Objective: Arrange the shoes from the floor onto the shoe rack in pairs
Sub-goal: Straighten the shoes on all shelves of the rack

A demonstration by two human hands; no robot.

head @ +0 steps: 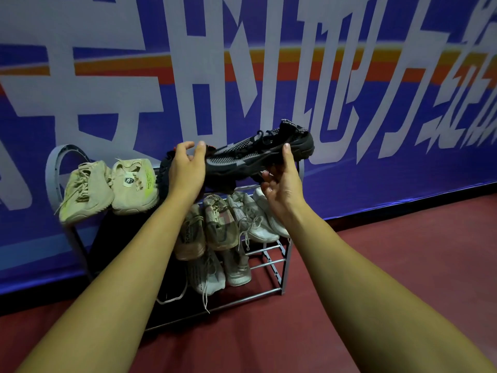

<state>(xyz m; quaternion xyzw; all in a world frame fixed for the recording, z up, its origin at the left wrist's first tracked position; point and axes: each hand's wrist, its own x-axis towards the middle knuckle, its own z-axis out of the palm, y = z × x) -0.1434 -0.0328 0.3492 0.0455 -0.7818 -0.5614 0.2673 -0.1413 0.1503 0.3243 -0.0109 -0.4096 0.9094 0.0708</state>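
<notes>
A black knit sneaker (255, 152) hangs tilted above the right end of the shoe rack's top shelf, heel raised to the right. My right hand (282, 184) holds it from below at the middle of the sole. At its toe end, my left hand (188, 168) rests on it with fingers curled over. Behind my left hand, another black shoe (164, 170) lies on the top shelf, mostly hidden. A beige pair (110, 187) sits on the left of that shelf. The grey metal shoe rack (271, 261) stands against the wall.
The middle shelf carries a tan pair (207, 227) and a white pair (258, 216). Lower down are two light grey shoes (220, 273). A blue banner wall (376, 90) rises behind the rack. Red floor (376, 265) spreads to the right and in front.
</notes>
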